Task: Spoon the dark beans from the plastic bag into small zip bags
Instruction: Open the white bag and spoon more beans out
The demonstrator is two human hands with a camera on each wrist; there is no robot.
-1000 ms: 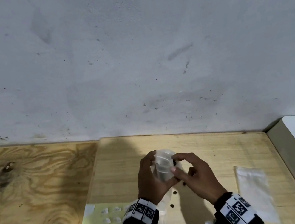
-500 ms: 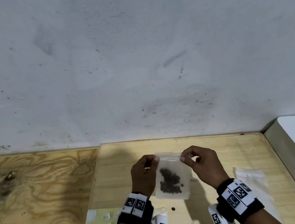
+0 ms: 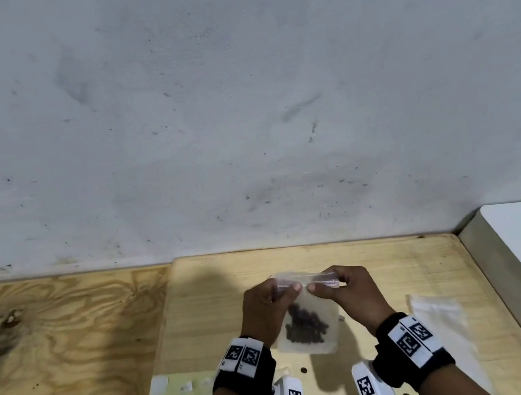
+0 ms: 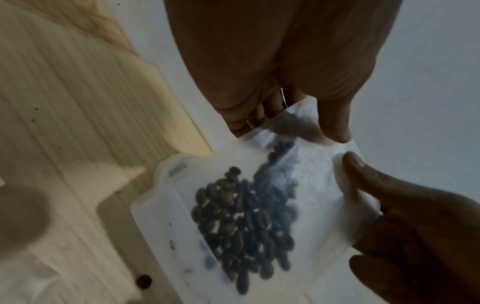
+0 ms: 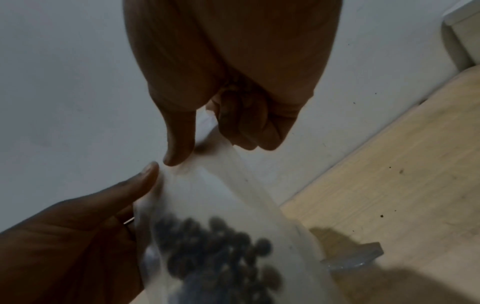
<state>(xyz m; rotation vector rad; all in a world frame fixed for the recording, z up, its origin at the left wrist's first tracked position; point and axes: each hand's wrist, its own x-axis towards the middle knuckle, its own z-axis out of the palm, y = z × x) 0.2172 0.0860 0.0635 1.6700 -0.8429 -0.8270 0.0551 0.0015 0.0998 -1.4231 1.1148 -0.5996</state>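
We see small zip bag [image 3: 305, 328] held upright above table [image 3: 405, 276], dark beans [image 3: 304, 327] pooled low. Left hand [image 3: 265, 311], right hand [image 3: 349, 293] both pinching top seal strip. Risk: uneven press leaves gap, beans spill; slack pinch drops bag.

zip bag [image 3: 311, 334]: clear glossy plastic | table [image 3: 403, 262]: matt pale wood | wall [image 3: 234, 97]: matt, scuffed

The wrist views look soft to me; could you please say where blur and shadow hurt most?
Left wrist view: dark beans fairly distinct through the small zip bag, table smeared. Right wrist view: beans blurred, both hands underlit. Head view: sharper; hands cast shadow on the table.
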